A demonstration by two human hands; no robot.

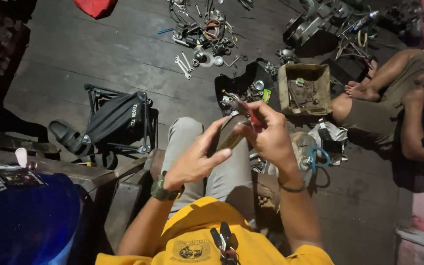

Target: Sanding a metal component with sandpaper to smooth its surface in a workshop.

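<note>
My left hand (198, 156) holds a small brown-grey part (232, 135) between thumb and fingers, above my knees in grey trousers. My right hand (267, 131) grips a red-handled tool (248, 112) whose metal tip points up and to the left, right beside the part. A dark watch sits on my left wrist and a thin band on my right. My yellow shirt with pliers hanging at the chest fills the lower edge of the view.
Wrenches and small metal parts (199, 46) lie scattered on the dark plank floor. A cardboard box of parts (304, 88) stands beside a seated person's legs (369, 105) at right. A folded black stool (119, 120) and sandal are at left, a blue object (23, 216) lower left.
</note>
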